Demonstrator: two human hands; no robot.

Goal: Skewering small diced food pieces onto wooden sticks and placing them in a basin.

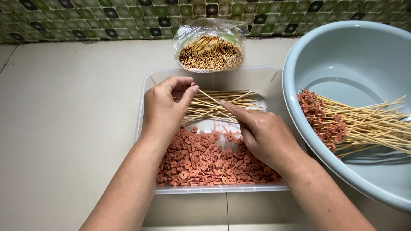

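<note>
Left hand [165,105], right hand [261,132] pinching thin bamboo skewers [222,105] over flat reddish slices [205,160]

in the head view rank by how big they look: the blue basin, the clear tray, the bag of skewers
1. Blue basin, cut off by the frame
2. Clear tray
3. Bag of skewers, farthest from the camera, so it may look smaller than it is

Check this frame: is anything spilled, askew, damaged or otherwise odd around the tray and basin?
Nothing stands out. The loose bamboo skewers and reddish pieces lie inside the clear tray, and the loaded skewers rest in the blue basin. The bag of skewers stands upright behind the tray. Both hands, left and right, are over the tray.
</note>
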